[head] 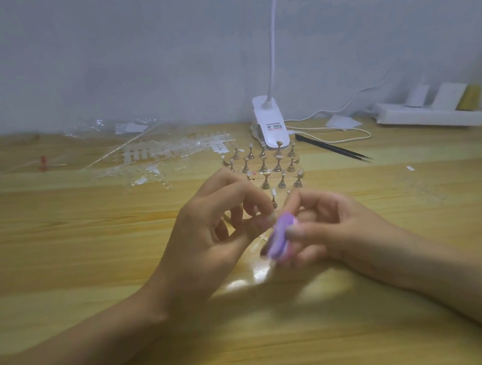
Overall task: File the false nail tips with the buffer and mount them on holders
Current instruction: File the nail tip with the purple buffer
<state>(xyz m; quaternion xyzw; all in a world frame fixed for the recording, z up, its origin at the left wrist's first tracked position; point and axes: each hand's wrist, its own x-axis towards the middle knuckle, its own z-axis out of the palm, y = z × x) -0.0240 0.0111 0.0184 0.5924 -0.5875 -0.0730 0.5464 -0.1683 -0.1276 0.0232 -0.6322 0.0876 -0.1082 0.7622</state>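
Note:
My left hand (218, 229) pinches a small clear nail tip (265, 237) between thumb and fingers at the table's middle. Right beside it, my right hand (328, 229) grips a purple buffer block (281, 237), blurred, with its face against the tip. Behind both hands stands a clear base with several gold nail holders (270, 164); one holder close to my fingers (274, 199) carries a clear tip. Loose clear nail tips and their sprues (171, 154) lie scattered at the back left.
A white clip lamp (271, 125) with its cable stands behind the holders. Black tweezers (331, 147) lie to its right. A white power strip (429, 116) sits at the back right, plastic bags (115, 127) at the back left, and a small red object (43, 163) at the far left.

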